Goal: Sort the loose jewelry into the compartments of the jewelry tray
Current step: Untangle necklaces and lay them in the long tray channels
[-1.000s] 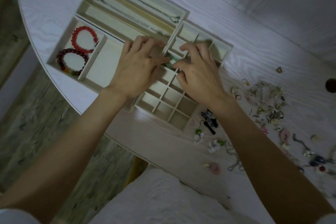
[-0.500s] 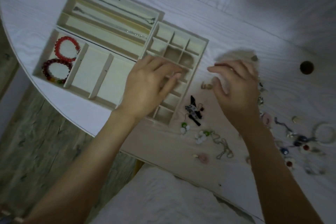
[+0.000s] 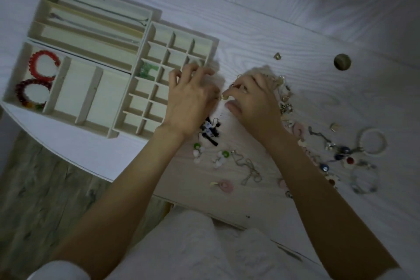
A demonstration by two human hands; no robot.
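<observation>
Table [image 3: 261,36]: gold piece [image 3: 225,97] btwn fingers [image 3: 236,88]

The worktop [image 3: 261,18] looked like pale wood-grain laminate, smooth and matt. The jewelry tray [image 3: 127,107] had a matt cream finish, its dividers like raw light wood. The red bracelet [image 3: 43,61] and the darker beaded bracelet [image 3: 25,95] looked like glossy beads. A green piece [image 3: 147,70] in one small compartment appeared translucent, like glass or plastic. The loose chain [image 3: 247,168] looked like shiny metal. The white bangle [image 3: 372,143] seemed smooth and slightly glossy. The floor [image 3: 34,188] looked like weathered, matt wood planks.
</observation>
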